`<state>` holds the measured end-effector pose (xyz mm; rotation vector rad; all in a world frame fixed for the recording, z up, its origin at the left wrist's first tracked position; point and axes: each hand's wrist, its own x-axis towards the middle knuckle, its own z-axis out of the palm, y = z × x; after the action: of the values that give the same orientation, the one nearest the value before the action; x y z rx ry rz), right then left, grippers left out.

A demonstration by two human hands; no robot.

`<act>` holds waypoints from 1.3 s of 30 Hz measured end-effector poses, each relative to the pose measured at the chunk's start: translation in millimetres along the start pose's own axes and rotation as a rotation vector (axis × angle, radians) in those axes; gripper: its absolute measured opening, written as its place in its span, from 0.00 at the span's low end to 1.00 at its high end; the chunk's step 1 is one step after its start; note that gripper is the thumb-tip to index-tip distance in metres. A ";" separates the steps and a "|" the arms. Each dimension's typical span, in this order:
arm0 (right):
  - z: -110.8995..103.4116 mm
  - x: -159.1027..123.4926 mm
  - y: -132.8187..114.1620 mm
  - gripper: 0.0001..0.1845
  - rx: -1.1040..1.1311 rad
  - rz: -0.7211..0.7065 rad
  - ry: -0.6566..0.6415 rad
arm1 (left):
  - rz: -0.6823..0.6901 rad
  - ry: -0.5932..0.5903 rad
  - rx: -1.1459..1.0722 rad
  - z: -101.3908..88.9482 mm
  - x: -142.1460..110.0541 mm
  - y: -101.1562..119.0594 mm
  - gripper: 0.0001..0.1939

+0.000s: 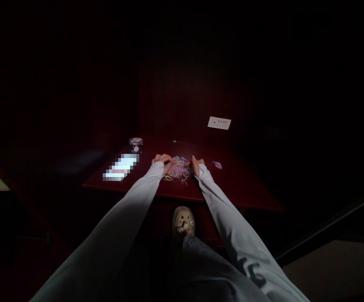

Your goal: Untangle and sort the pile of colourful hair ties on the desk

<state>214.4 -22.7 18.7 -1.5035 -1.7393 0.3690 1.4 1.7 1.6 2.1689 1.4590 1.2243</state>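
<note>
A heap of small, many-coloured hair ties (179, 171) lies on the dark red table (232, 186), between my two hands. At the heap's left side is my left hand (163, 160), its fingers stretched and curved over the edge, touching the ties. My right hand (197, 165) rests against the right side, one finger raised and another reaching in towards the heap. I see nothing clearly gripped in either hand, though the fingertips are small and dim. To the right, apart from the heap, sits a small bunch of purple hair ties (217, 165).
A clear lidded jar (136, 145) stands at the table's back left, with a lit, pixelated phone-like screen (120, 167) in front. One green ring (175, 141) lies near the back. A white socket plate (219, 123) is on the wall. Below the front edge shows a clog (183, 220).
</note>
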 end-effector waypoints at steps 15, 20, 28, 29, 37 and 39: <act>0.0 -1.2 2.5 0.36 -0.042 -0.052 -0.002 | -0.010 -0.044 0.015 -4.2 1.2 1.9 0.08; 4.5 5.8 8.7 0.35 0.001 -0.047 0.017 | 0.014 -0.016 -0.009 0.3 2.0 -2.5 0.08; 0.9 0.5 7.3 0.38 -0.022 -0.045 0.060 | 0.021 -0.040 -0.010 1.1 2.9 -4.3 0.08; 0.3 -0.6 7.0 0.39 -0.029 -0.046 0.051 | 0.023 -0.044 -0.010 0.9 3.2 -4.1 0.08; -0.9 -1.8 6.4 0.42 -0.018 -0.061 0.036 | 0.054 -0.033 -0.034 0.7 1.8 -2.7 0.08; -1.0 -0.6 7.6 0.41 -0.014 -0.042 0.053 | 0.109 -0.040 -0.053 2.7 -0.1 -1.6 0.09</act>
<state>220.4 -21.6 14.0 -1.4714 -1.7322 0.2933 2.4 3.0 -1.1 2.2501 1.2939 1.2326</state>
